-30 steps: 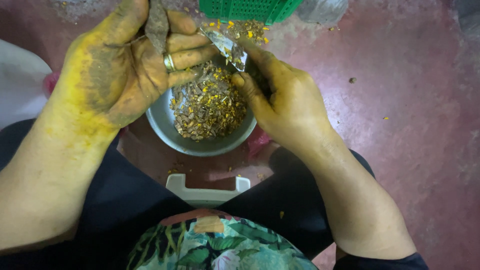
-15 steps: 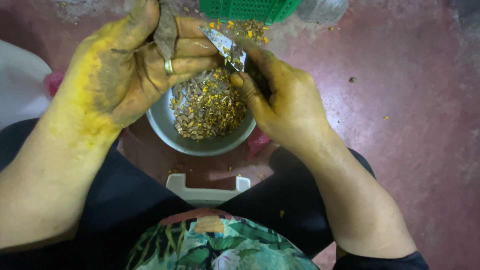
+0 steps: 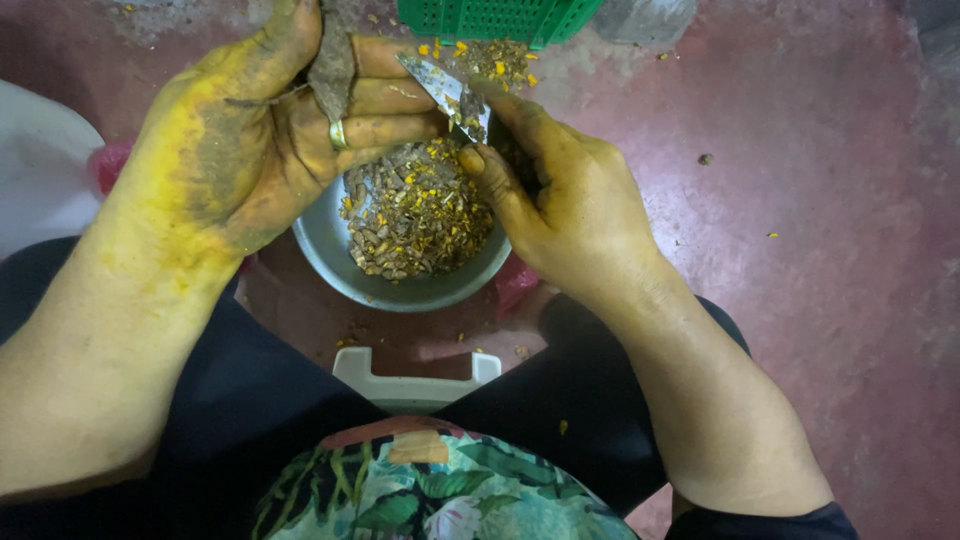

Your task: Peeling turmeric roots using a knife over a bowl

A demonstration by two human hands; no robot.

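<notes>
Reddish concrete floor point(image 3: 830, 250) beneath grey metal bowl of brown-and-orange peelings point(image 3: 415, 215). Left hand point(image 3: 270, 140) pinches a dirt-coated root point(image 3: 332, 60), top cut off; right hand point(image 3: 570, 195) clasps a steel blade point(image 3: 445, 90), handle hidden.

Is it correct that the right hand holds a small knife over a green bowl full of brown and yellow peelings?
Not quite. The head view shows the right hand holding the knife over a grey metal bowl, not a green one. The peelings in it are brown and yellow.
</notes>
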